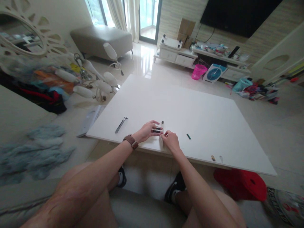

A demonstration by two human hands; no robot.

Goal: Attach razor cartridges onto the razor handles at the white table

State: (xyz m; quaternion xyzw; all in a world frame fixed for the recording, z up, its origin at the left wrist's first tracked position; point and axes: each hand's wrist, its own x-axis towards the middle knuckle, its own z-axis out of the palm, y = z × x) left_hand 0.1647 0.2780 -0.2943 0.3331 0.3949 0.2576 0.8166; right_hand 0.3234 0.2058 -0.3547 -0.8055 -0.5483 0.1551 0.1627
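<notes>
My left hand [150,130] is closed around a small black cylinder with pale ends [156,130], a little above the table's near edge. Just right of it, a slim pale stick-like thing with a dark tip [162,123] points away from me. My right hand [170,140] pinches at the near part of this slim thing, its fingers almost touching my left fingertips. Its exact kind is too small and partly hidden to make out. A razor-shaped tool with a grey handle [121,125] lies left of my hands. A short dark green piece [188,136] lies to their right.
The white table [190,107] spans the middle. Near its right front edge lie a small brown-gold piece [213,158] and a thin clear loop [221,158]. A lamp with several white shades [110,79] stands beyond the left side; a red stool-like object [247,185] is below right.
</notes>
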